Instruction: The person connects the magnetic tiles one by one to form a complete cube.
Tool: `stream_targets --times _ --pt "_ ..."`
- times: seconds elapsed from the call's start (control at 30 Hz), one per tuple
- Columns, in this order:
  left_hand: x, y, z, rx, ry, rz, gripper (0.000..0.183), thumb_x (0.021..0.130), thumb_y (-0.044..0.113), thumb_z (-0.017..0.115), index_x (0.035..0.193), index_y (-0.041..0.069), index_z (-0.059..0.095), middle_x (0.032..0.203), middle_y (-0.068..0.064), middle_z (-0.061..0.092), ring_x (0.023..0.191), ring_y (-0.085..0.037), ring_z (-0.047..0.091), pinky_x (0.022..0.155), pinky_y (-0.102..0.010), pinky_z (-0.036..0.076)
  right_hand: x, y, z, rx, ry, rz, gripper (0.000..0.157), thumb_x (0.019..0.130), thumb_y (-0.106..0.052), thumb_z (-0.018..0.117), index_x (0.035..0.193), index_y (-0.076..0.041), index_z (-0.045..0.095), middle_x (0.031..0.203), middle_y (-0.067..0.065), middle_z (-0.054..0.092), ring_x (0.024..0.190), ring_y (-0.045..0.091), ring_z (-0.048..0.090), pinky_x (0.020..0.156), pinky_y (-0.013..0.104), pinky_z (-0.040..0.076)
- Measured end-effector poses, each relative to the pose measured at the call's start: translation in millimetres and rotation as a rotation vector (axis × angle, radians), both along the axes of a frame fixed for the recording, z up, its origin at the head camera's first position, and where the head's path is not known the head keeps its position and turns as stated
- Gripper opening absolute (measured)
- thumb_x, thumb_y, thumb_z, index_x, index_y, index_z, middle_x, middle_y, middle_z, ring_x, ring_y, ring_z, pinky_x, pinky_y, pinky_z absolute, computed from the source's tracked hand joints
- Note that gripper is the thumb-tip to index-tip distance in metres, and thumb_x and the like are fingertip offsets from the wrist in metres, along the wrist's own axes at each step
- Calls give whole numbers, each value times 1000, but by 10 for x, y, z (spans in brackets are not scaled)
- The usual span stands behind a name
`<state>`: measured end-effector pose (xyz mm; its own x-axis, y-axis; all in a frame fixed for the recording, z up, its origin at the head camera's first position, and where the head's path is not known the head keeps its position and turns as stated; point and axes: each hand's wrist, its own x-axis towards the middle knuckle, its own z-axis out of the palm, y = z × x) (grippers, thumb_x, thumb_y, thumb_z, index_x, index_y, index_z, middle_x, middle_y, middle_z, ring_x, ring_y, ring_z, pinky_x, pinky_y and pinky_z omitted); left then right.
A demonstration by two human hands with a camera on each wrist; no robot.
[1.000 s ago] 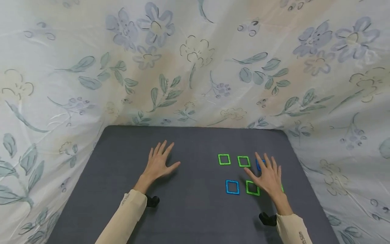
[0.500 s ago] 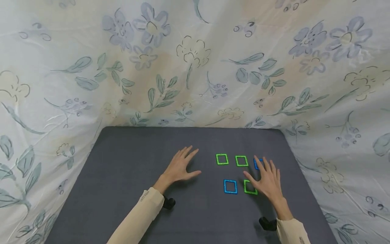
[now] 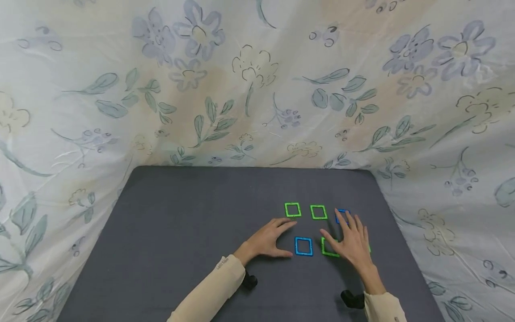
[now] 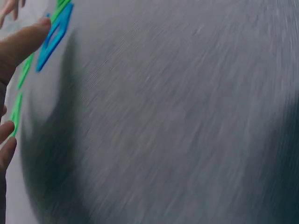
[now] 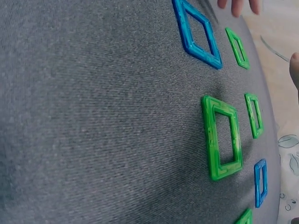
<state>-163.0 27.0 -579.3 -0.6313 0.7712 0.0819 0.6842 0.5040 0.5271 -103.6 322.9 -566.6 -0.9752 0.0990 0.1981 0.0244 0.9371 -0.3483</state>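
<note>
My left hand (image 3: 266, 240) hovers just left of the front blue square frame (image 3: 303, 254), thumb and fingers spread toward it and nothing held. My right hand (image 3: 354, 245), also spread, hangs above the right side of the group and holds nothing. It partly covers the front green square frame (image 3: 331, 255) and the back blue square frame (image 3: 337, 218). Another green frame (image 5: 245, 217) shows only in part at the bottom of the right wrist view. Two more green frames, a left one (image 3: 293, 216) and a middle one (image 3: 319, 218), lie flat in the back row.
A dark grey cloth-covered table (image 3: 181, 214) spreads around the frames, with its broad left part beside my left arm. Floral fabric (image 3: 257, 89) hangs behind the table and along both sides. Black wrist-worn devices (image 3: 250, 281) stick out near the cuffs.
My left hand has swept rightward and a little nearer, from the left part of the table to beside the front blue frame. The right hand stays almost in place. The frames keep their places.
</note>
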Motion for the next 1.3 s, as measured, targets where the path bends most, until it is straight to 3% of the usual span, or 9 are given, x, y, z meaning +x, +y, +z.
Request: stream_targets --times 0.17,0.47,0.8,1.0,1.3 --pt "73 124 -82 -19 12 -45 98 83 52 82 161 20 33 157 -3 45 143 -20 45 115 -39 44 22 -12 -13 -9 -7 4 90 85 -58 75 158 -18 40 158 30 38 146 58 29 109 82 22" --pt "103 253 -100 -13 44 -75 84 90 41 78 159 17 37 147 -2 58 129 -18 55 110 -30 46 66 -47 -42 -10 27 48 89 83 -52 79 156 -14 43 155 30 43 143 58 34 104 83 26" --pt "81 235 -82 26 -16 -69 86 88 32 81 158 10 37 132 -3 66 115 -16 61 102 -28 49 86 -51 -69 -14 22 40 90 83 -52 79 156 -14 43 155 28 43 143 57 35 105 83 26" --pt "36 -72 -70 61 -67 6 96 84 29 86 161 11 30 127 -2 67 111 -16 61 100 -32 51 86 -26 -72 -18 29 45 90 82 -52 79 155 -12 44 154 29 44 142 57 35 105 83 26" --pt "-128 -950 -75 133 -26 158 97 81 24 88 159 6 32 123 -8 70 109 -23 64 96 -44 53 98 29 -82 -16 86 93 91 80 -48 83 154 -11 45 150 31 48 137 59 40 105 77 31"
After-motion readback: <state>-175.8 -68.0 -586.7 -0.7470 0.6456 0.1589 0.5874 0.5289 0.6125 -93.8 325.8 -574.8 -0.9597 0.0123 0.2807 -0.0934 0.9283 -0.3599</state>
